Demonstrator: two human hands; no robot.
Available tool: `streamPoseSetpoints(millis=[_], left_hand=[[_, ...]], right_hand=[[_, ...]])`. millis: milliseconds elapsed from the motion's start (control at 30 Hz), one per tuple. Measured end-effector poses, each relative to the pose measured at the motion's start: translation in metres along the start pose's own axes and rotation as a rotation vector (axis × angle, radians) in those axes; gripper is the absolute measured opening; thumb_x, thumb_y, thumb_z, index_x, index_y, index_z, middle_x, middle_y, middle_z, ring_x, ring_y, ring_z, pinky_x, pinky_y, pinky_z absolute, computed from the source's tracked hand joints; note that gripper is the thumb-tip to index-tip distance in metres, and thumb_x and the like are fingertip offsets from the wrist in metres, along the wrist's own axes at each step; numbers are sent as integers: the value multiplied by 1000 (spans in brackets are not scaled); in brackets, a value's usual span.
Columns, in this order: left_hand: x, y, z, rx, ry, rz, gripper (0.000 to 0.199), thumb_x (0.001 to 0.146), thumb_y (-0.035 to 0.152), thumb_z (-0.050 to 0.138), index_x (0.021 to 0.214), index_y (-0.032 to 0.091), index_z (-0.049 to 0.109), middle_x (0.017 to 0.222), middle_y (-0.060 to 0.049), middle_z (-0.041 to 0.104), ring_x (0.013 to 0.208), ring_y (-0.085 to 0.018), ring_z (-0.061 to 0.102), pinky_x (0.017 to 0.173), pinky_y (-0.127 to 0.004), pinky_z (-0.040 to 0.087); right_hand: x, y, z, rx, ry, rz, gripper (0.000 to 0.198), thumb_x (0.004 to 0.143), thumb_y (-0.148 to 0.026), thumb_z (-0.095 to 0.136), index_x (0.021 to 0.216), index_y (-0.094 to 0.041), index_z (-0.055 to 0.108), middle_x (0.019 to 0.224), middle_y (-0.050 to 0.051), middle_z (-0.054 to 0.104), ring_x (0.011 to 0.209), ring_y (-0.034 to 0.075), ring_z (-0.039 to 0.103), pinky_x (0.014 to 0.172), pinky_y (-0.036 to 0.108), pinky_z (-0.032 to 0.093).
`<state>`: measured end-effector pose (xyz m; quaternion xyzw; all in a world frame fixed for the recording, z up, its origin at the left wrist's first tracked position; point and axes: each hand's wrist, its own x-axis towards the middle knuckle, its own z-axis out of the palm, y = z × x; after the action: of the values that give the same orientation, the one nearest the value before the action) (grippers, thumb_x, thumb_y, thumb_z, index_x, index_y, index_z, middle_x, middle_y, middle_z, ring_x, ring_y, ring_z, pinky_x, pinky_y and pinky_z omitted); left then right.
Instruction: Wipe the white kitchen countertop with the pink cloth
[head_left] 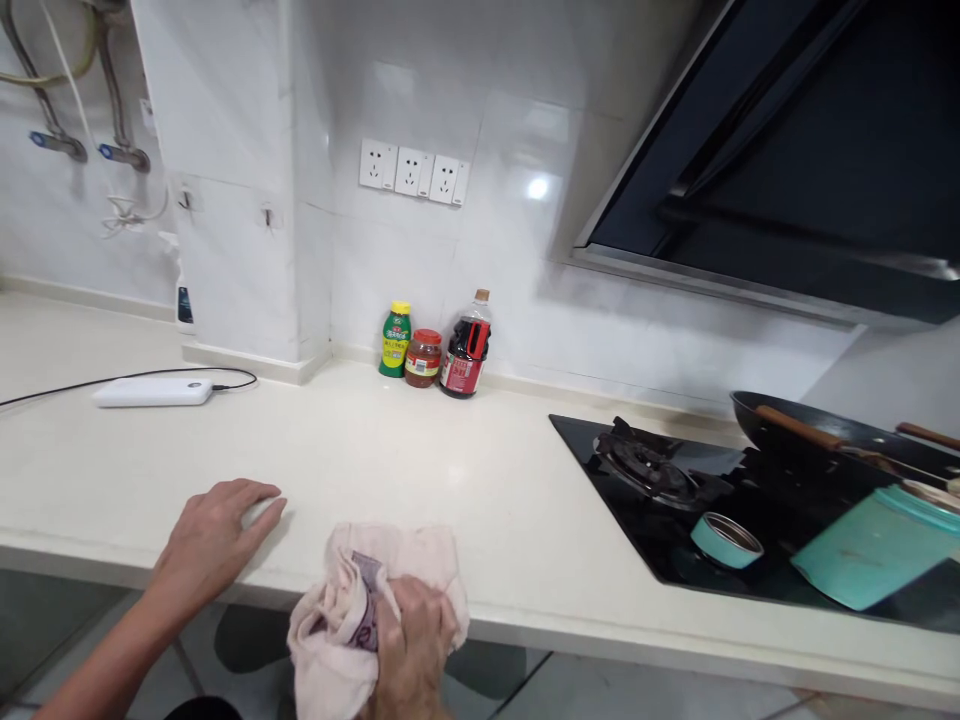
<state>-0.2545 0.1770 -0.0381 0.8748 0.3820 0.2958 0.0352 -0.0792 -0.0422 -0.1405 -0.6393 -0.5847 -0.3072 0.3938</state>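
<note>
Bunched under my right hand point(416, 635) is a pale pink cloth point(427, 550) with a purple patterned patch. The fingers are closed on it, and the cloth lies partly on the front of the white countertop point(517, 500) and hangs over its edge. My left hand point(217, 535) rests at the counter's front edge to the left of the cloth, apart from it. Its fingers reach out to the right, thumb and index finger apart, with nothing held.
A green bottle point(395, 340), a red-lidded jar point(424, 358) and a dark sauce bottle point(466, 345) stand by the wall. A white power bank point(154, 391) with a cable lies left. On the right, a gas hob point(637, 535) bears a wok point(787, 420), a teal container point(870, 550) and a teal lid point(726, 540).
</note>
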Motion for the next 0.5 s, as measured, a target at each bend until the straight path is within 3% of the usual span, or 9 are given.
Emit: streamPoseSetpoints(millis=[100, 233, 367, 433, 500], left_hand=[[1, 0, -1, -17, -14, -14, 39, 92, 52, 44, 101, 24, 70, 112, -6, 73, 110, -26, 61, 96, -40, 41], [2, -1, -2, -35, -30, -40, 40, 90, 53, 43, 99, 24, 71, 111, -6, 73, 110, -27, 62, 97, -41, 42], [2, -4, -1, -36, -34, -50, 40, 90, 54, 44, 100, 26, 70, 114, -4, 73, 111, -26, 63, 96, -41, 43], [2, -7, 1, -38, -36, -44, 40, 90, 55, 44, 100, 27, 71, 114, -4, 73, 110, -26, 63, 96, -40, 44], [2, -12, 4, -40, -24, -33, 41, 90, 56, 45, 99, 27, 71, 114, -4, 73, 109, -26, 64, 97, -39, 44]], right_hand=[[-1, 14, -11, -45, -57, -124, 46, 87, -33, 59, 132, -28, 51, 134, 9, 60, 131, 29, 50, 108, 51, 38], [-21, 45, -20, -115, -82, -115, 44, 85, -25, 57, 128, -31, 53, 138, 7, 59, 138, 29, 45, 111, 51, 39], [-61, 102, -34, -251, -53, -136, 41, 82, -21, 60, 122, -30, 59, 136, 9, 61, 134, 33, 49, 107, 57, 42], [-81, 142, -49, -290, -52, -9, 29, 84, -24, 60, 111, -31, 66, 127, 8, 67, 126, 33, 57, 104, 59, 45], [-96, 184, -71, -283, -84, 205, 19, 87, -28, 55, 97, -32, 71, 114, 6, 72, 114, 32, 64, 100, 59, 48]])
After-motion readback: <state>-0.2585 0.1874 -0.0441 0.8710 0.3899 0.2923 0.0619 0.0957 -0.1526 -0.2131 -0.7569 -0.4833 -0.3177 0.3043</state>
